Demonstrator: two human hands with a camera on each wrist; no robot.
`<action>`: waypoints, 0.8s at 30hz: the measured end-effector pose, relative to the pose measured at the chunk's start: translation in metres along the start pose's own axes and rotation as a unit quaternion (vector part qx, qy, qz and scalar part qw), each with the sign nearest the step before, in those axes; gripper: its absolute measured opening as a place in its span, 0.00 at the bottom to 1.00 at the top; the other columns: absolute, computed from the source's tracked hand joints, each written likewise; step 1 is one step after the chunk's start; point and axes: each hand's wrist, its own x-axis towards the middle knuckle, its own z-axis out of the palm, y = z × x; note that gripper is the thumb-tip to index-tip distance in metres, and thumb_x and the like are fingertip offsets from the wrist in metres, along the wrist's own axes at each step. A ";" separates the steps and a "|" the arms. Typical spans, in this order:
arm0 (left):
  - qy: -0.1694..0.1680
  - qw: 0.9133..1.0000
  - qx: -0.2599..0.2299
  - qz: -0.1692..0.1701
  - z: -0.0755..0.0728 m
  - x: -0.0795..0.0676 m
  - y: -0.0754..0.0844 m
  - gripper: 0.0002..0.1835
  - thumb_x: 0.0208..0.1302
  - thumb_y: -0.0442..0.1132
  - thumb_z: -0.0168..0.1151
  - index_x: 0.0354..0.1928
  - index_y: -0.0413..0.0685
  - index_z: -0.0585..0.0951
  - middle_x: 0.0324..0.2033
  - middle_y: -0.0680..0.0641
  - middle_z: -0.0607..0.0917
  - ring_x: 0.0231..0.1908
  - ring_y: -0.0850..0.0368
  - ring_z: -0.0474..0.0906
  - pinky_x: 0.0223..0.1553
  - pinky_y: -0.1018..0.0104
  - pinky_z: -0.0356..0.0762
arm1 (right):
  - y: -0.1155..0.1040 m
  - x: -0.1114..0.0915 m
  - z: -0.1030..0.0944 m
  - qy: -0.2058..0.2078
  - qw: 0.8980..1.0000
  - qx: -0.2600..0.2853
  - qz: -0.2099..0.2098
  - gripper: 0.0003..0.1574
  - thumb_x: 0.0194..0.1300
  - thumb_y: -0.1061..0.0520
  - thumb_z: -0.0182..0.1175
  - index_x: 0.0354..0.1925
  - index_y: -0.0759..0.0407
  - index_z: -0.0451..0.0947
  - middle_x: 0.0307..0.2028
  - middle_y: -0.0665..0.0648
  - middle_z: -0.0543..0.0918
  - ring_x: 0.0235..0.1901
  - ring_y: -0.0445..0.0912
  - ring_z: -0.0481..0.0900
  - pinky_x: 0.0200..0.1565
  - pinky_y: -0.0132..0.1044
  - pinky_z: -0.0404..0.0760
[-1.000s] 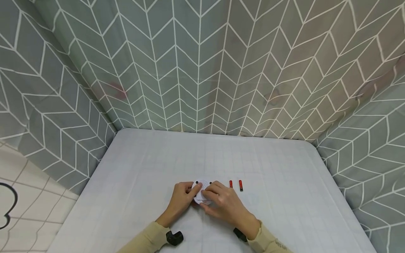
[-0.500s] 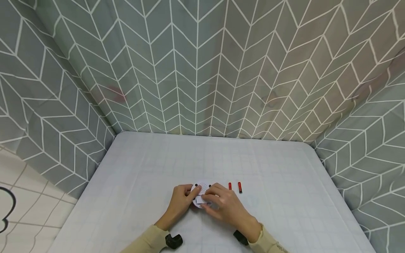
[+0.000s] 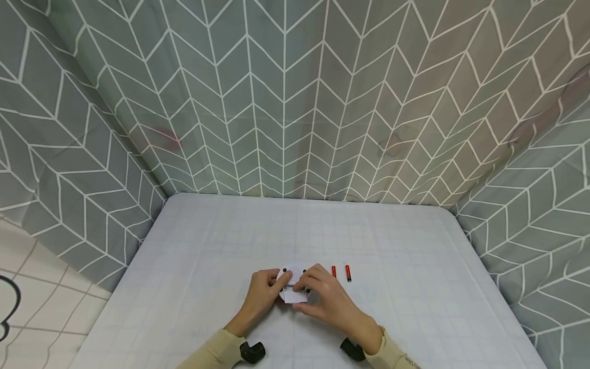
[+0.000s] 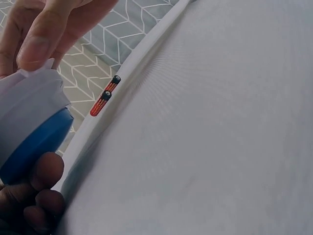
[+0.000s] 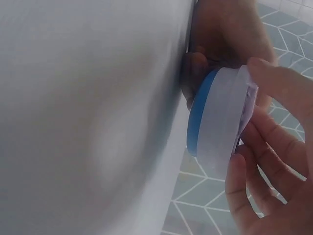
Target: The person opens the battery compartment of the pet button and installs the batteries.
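A round white device (image 3: 293,277) has a perforated back, small dark feet and a blue underside (image 4: 39,147). My left hand (image 3: 262,291) grips it from the left, thumb over the back and other fingers curled below. A small white rectangular battery cover (image 3: 296,296) sits at the device's near edge, pinched by my right hand (image 3: 326,292). The right wrist view shows the device's white side (image 5: 222,115) with the right thumb and fingers around its back. Two red batteries (image 3: 334,271) with dark ends lie on the table just beyond my right hand.
The white-covered table (image 3: 405,256) stretches around the hands, its far edge against a grey herringbone-patterned curtain (image 3: 286,102). More curtain hangs on both sides. Black wrist cameras (image 3: 252,352) sit at the cuffs.
The battery cover has moved toward the near side of the device, baring more of its surface, with the right hand on it. The left hand keeps its grip; both batteries stay on the table.
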 end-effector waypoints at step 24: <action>0.016 1.000 0.010 0.001 0.001 0.001 0.000 0.17 0.71 0.47 0.69 0.22 0.52 0.83 0.12 0.61 0.76 0.17 0.70 0.68 0.24 0.75 0.63 | 0.010 -0.010 -0.015 0.025 0.999 0.016 0.031 0.23 0.55 0.55 0.83 0.46 0.54 0.84 0.42 0.47 0.86 0.46 0.41 0.81 0.52 0.29 0.79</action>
